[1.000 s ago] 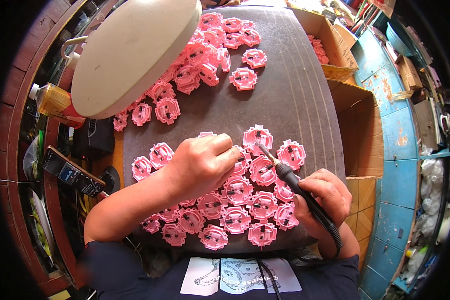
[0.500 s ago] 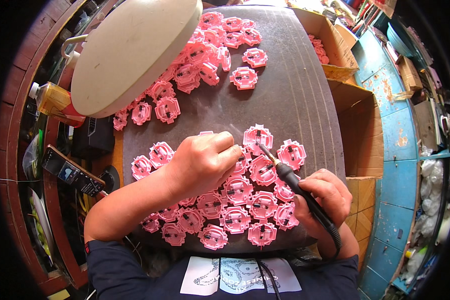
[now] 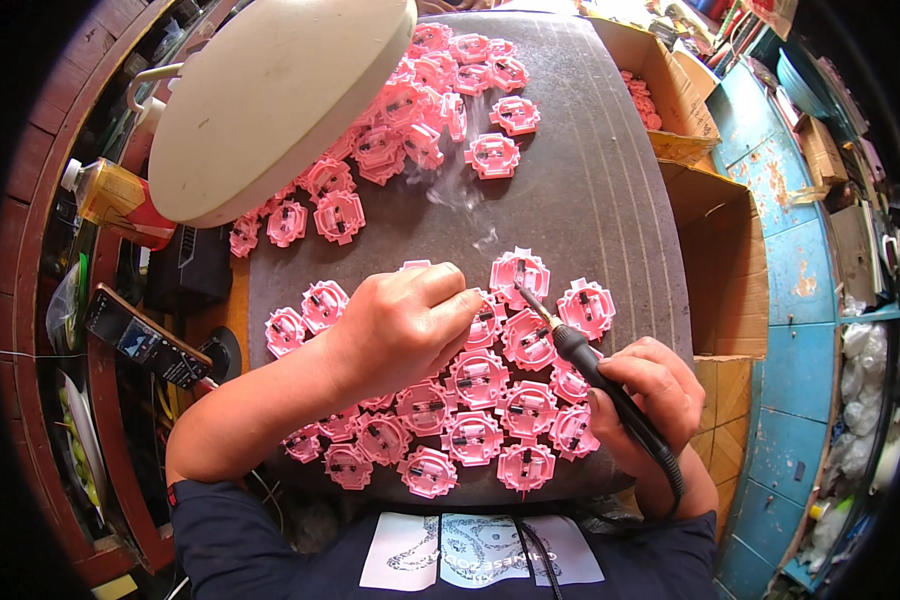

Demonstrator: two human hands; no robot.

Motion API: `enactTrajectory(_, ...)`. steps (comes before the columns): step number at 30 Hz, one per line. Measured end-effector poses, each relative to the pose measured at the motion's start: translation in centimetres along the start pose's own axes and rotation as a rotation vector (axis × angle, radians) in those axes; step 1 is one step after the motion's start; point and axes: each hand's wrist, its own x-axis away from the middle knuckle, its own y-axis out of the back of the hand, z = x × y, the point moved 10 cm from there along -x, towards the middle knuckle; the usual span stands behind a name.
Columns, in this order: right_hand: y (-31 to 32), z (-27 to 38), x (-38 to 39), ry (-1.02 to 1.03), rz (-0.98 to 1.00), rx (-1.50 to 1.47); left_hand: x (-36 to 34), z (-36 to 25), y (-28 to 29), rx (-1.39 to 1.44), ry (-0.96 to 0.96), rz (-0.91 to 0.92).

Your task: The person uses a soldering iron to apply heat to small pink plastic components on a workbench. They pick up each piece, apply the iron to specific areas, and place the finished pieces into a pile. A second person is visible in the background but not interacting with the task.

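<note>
Many pink plastic housings (image 3: pixel 477 379) with small dark parts inside lie loosely grouped on the grey board (image 3: pixel 600 140). My right hand (image 3: pixel 648 398) holds a black soldering iron (image 3: pixel 595 367), its tip on the upper housing (image 3: pixel 518 277). My left hand (image 3: pixel 416 318) is closed, knuckles up, just left of that housing and over the group; whatever its fingertips hold is hidden. Wisps of smoke (image 3: pixel 458 195) rise above the iron's tip.
A pale lamp head (image 3: pixel 275 105) overhangs the upper-left pile of pink housings (image 3: pixel 380 148). Cardboard boxes (image 3: pixel 730 270) stand at the right beside blue cabinets (image 3: pixel 790 360). A bottle (image 3: pixel 110 200), phone (image 3: pixel 140 340) and black box (image 3: pixel 185 270) are at the left.
Smoke above the iron's tip has become more visible and risen toward the upper pile. The hands and iron have hardly moved.
</note>
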Motion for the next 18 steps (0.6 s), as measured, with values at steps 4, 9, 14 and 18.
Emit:
enactTrajectory(4,-0.1,-0.1,0.1,-0.005,0.005,0.004,0.0,-0.1,0.2,0.026,0.008,0.004)
enactTrajectory(9,0.4,-0.1,0.1,-0.009,-0.036,0.002,0.3,-0.1,0.7,0.049,-0.002,-0.051)
enactTrajectory(14,0.9,0.0,0.4,-0.032,-0.043,0.006,0.7,-0.2,1.1,0.032,0.019,-0.039)
enactTrajectory(18,0.8,0.2,0.3,-0.025,-0.040,0.020,0.8,-0.7,1.6,-0.021,0.005,-0.028)
